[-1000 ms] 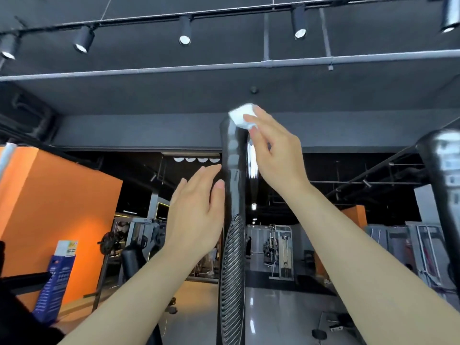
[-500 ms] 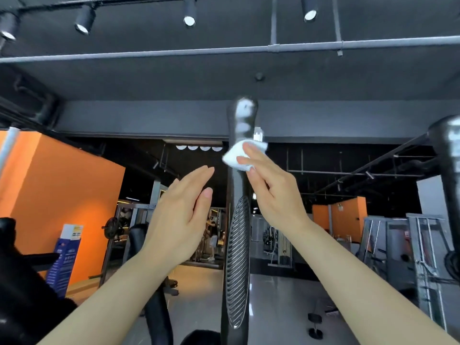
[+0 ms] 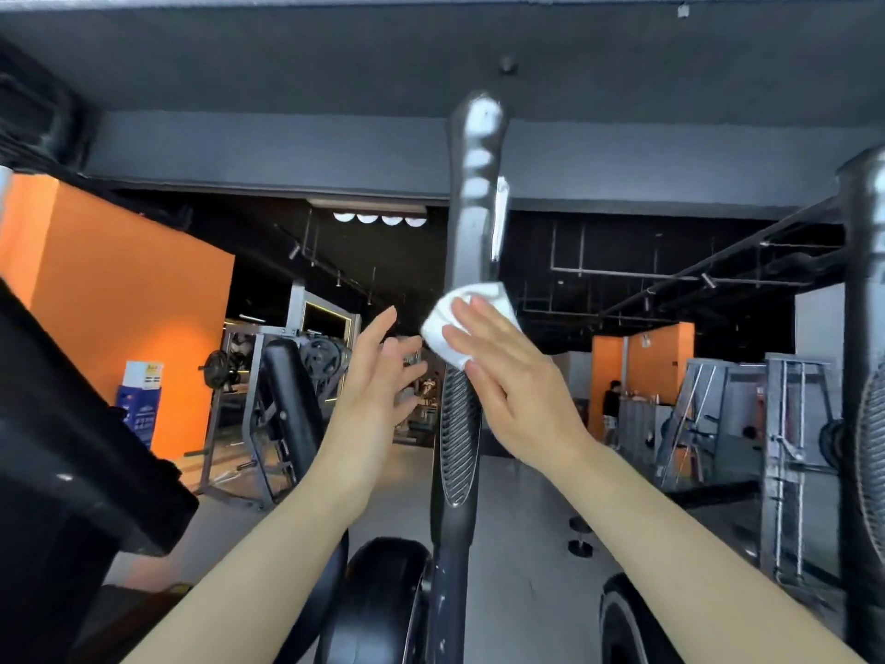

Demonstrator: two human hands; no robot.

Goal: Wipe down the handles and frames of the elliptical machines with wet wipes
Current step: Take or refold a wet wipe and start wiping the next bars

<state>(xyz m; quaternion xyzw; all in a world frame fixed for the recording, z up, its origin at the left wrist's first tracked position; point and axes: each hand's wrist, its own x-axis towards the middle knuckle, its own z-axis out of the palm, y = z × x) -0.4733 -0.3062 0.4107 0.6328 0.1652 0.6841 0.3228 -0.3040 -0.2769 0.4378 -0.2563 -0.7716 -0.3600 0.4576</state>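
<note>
The black elliptical handle [image 3: 471,194] rises upright in the middle of the view, with a ribbed grip section [image 3: 457,438] lower down. My right hand [image 3: 515,381] holds a white wet wipe [image 3: 443,335] against the handle just above the ribbed section, fingers laid across it and thumb at its lower edge. My left hand [image 3: 378,371] hovers just left of the handle, fingers straight, holding nothing and not touching it. The part of the handle behind my right hand is hidden.
A second black handle [image 3: 864,289] stands at the right edge. The machine's dark console [image 3: 72,472] fills the lower left and a black wheel housing [image 3: 378,601] sits below. Weight racks, an orange wall [image 3: 124,299] and a distant person [image 3: 610,400] lie beyond.
My right hand slid the wipe down the handle from its top tip to just above the ribbed grip. My left hand came off the handle and dropped lower. The view tilted downward.
</note>
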